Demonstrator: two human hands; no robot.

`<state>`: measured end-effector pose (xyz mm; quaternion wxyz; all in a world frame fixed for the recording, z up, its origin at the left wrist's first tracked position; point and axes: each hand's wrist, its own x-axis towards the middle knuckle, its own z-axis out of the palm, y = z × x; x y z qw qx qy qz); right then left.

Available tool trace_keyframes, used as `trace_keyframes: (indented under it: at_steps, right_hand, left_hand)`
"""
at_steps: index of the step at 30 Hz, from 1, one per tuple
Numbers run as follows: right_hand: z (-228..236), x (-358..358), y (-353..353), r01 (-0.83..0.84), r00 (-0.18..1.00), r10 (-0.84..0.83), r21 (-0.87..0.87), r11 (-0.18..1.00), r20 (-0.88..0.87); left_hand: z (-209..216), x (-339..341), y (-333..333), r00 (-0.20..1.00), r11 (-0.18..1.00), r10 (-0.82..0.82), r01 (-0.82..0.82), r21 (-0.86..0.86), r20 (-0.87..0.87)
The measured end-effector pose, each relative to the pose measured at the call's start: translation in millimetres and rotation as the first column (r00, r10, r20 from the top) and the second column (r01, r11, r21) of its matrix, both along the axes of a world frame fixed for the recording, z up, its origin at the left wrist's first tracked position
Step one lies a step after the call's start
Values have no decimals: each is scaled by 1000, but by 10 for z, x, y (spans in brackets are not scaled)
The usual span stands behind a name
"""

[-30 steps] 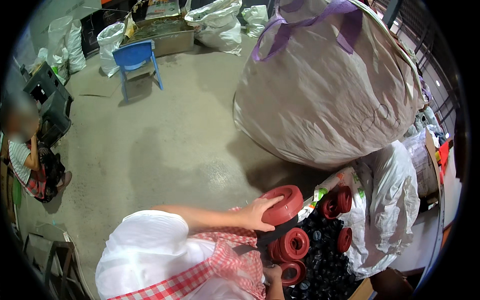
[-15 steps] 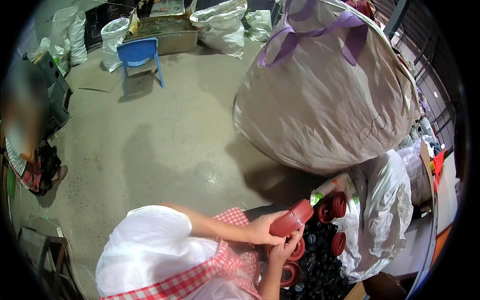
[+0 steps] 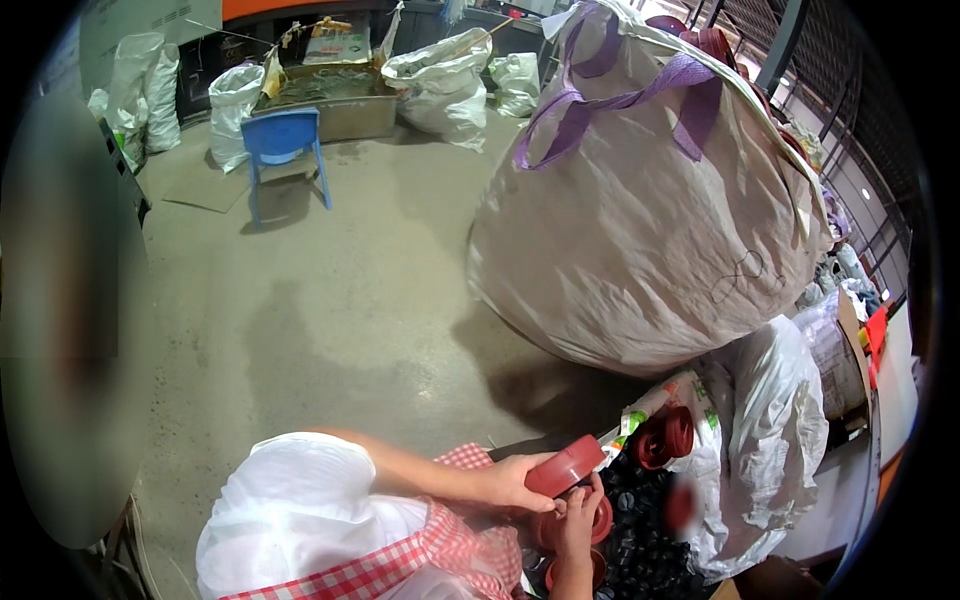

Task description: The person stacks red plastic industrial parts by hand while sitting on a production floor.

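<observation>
My left hand (image 3: 515,484) grips a dark red, round plastic part (image 3: 566,466) that looks like a thick ring or cap, tilted on its side. Close under its lower edge is my right hand (image 3: 577,525), fingers bent and drawn together; whatever they hold, if anything, is hidden. Below and to the right lies a heap of small black round plastic pieces (image 3: 640,505). More red ring-shaped parts (image 3: 664,437) rest on the heap's far side, and another red ring (image 3: 602,515) shows just behind my right hand.
A huge whitish bulk bag (image 3: 640,220) with purple straps stands ahead to the right, red parts showing at its top. White woven sacks (image 3: 770,430) lie beside the heap. A blue chair (image 3: 283,140) and a trough (image 3: 350,110) are farther off. The far left is blurred.
The view has tilted up a little, so everything sits lower. The red part remains in my left hand, turned slightly flatter. My right-hand fingers have shifted along its lower edge.
</observation>
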<state>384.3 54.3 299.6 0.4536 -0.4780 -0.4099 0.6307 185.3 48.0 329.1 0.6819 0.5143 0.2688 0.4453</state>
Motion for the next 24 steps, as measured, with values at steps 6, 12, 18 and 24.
trace_keyframes:
  at_steps: [6, 12, 18, 24]
  right_hand:
    - [42, -101, -118, -170, 971, 71, 449, 877, 229]
    - [113, 134, -74, -137, 990, 137, 20, 990, -21]
    - [40, 207, -44, -196, 975, 192, -30, 980, -109]
    - [43, 99, 23, -199, 903, 14, 390, 899, 429]
  left_hand:
    - [-94, 55, 84, 995, 983, 7, 13, 183, -104]
    - [59, 76, 46, 984, 995, -73, 84, 59, -164]
    - [85, 113, 56, 983, 993, -39, 59, 103, -180]
    - [-50, 138, 57, 976, 974, 92, -48, 220, -196]
